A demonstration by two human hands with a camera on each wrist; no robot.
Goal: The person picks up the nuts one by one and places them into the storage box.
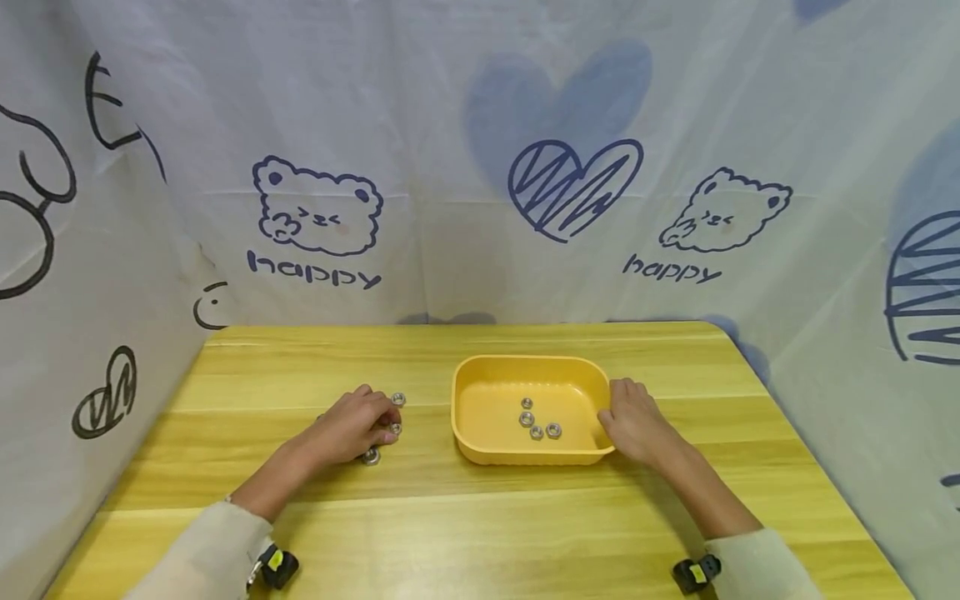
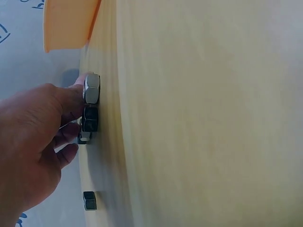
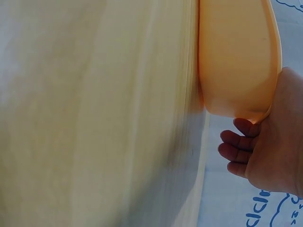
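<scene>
Your bin is a plain warm yellow, more orange in the wrist views, and the nuts are silvery grey. Your table is yellow with paler streaks of wood grain. The whitish cloth carries navy bear outlines, zigzag-filled hearts and solid pale blue hearts. Your sleeves are off-white; your wrist devices are black with yellow.

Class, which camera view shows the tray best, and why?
The head view: nearly the whole tray shows, with four nuts inside. The left wrist view catches only part; the right wrist view, its outside, cut off above.
</scene>
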